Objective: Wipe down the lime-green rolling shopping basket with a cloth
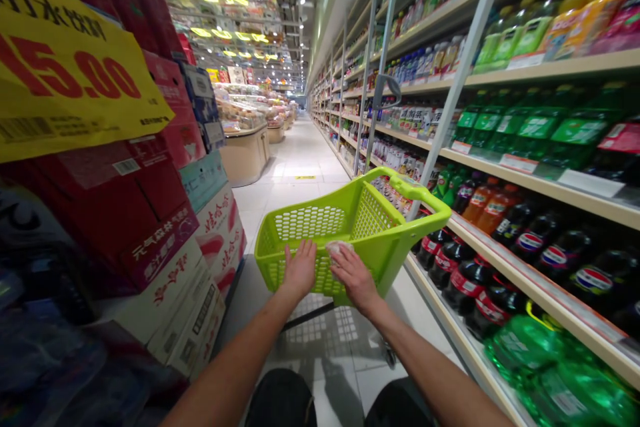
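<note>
A lime-green plastic shopping basket (360, 213) on a wheeled frame stands in the aisle right in front of me, its handle up at the right. My left hand (300, 270) lies flat with fingers spread against the basket's near wall. My right hand (353, 273) presses a small pale cloth (337, 248) against the near rim, fingers laid over it.
Shelves of soda and juice bottles (525, 240) run along the right. Stacked drink cartons (165, 247) with a yellow price sign (65, 73) crowd the left. The white-tiled aisle (300, 160) runs ahead toward display counters (245, 147). My knees show at the bottom.
</note>
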{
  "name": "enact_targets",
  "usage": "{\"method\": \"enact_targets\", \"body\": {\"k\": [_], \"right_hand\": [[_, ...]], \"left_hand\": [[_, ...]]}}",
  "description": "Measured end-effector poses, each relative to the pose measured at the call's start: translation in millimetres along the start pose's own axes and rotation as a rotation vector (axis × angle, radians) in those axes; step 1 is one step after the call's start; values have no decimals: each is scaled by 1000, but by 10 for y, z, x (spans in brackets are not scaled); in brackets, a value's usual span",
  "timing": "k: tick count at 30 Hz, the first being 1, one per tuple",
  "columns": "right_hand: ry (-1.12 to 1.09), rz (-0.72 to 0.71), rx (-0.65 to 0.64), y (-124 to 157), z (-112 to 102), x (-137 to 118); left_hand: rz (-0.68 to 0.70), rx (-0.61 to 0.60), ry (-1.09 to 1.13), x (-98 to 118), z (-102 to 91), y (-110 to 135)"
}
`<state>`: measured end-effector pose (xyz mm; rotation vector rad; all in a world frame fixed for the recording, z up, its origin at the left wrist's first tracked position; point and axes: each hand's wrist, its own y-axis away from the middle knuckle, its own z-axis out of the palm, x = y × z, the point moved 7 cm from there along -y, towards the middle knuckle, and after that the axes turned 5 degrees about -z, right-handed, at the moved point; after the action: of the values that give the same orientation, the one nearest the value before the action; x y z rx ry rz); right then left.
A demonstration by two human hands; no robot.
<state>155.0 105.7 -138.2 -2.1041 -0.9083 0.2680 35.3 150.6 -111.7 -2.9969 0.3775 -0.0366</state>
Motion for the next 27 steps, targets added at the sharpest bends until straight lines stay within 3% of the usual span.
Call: {"method": "enact_targets", "body": {"k": [2,6,8,13,19,24,27], "right_hand": [[2,16,-22,25,40,45],[14,5,-136,362,183,24],[12,10,-104,412,85,39],[43,95,57,190,-320,272],[45,45,-51,526,-305,280],[51,102,71,439,-611,481],[83,124,59,462,-642,563]], "left_hand": [[30,1,7,87,23,-10],[47,-4,9,135,29,2],[49,2,9,154,2,-2],[84,38,31,360,-28,-50],[105,50,34,470,-5,-27],[108,79,37,617,-63,-54],[159,81,48,786,-60,-59]]}}
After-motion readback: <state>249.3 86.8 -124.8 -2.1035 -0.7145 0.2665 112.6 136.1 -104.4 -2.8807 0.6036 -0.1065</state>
